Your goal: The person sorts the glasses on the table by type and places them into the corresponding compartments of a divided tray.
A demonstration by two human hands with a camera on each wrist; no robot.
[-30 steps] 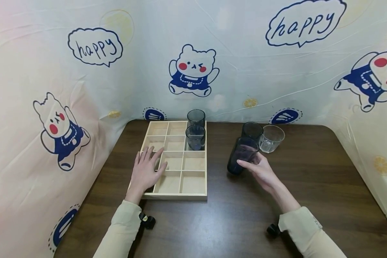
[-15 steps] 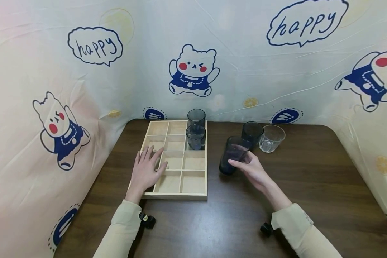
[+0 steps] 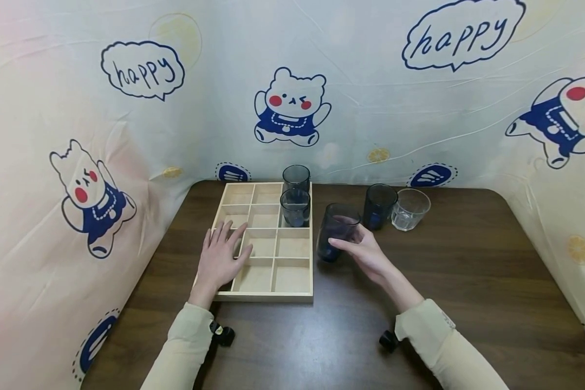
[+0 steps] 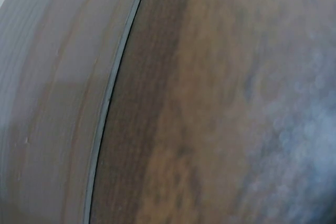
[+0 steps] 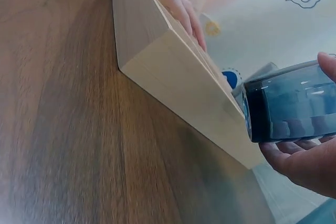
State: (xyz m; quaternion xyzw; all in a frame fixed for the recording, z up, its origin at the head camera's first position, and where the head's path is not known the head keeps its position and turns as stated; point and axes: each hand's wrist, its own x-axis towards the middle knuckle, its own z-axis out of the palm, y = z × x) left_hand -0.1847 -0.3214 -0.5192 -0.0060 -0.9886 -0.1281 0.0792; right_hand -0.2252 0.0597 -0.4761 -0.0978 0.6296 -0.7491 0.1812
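Note:
My right hand [image 3: 363, 252] grips a dark blue drinking glass [image 3: 338, 233], thumb on the near side. The glass tilts a little and hangs just right of a wooden compartment box [image 3: 273, 297]. In the right wrist view the same glass [image 5: 294, 103] shows its thick base, fingers curled beneath it. On the box's left side rests my left hand [image 3: 219, 260], fingers spread over the compartments. Two blue-grey glasses stand in the box's right column: one glass [image 3: 296, 174] in the far corner, another glass [image 3: 296, 208] right in front of it.
Right of the held glass stand a dark blue glass [image 3: 379, 207] and a clear faceted glass [image 3: 411, 210], side by side on the brown table [image 3: 468, 260]. A printed cloth [image 3: 361, 119] hangs behind the table and along both sides.
My right hand has carried the dark blue glass leftward, away from the two standing glasses and up near the box. The left hand has stayed in place.

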